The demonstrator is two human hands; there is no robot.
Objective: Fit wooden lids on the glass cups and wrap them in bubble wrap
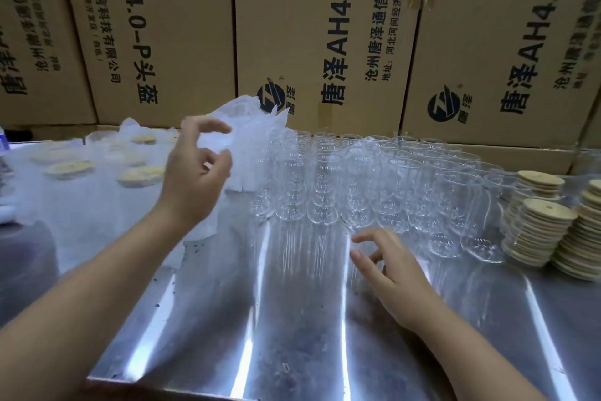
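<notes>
Backdrop is stacked brown cardboard boxes (325, 27), black Chinese print and "AH4.0-P" running sideways up them, with a round dark logo low down on a couple. Work surface is a stainless steel table (292, 319), a bit speckled, with bright streaks of light reflecting off it.

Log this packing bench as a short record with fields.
table: shiny metal
glass cups: upright rows, centre, unlidded
wooden lids: stacks at right
bubble wrap: heap left of cups
left hand: raised at the bubble wrap, grip unclear
right hand: over table before cups, holding nothing
cardboard boxes: stacked behind
</notes>
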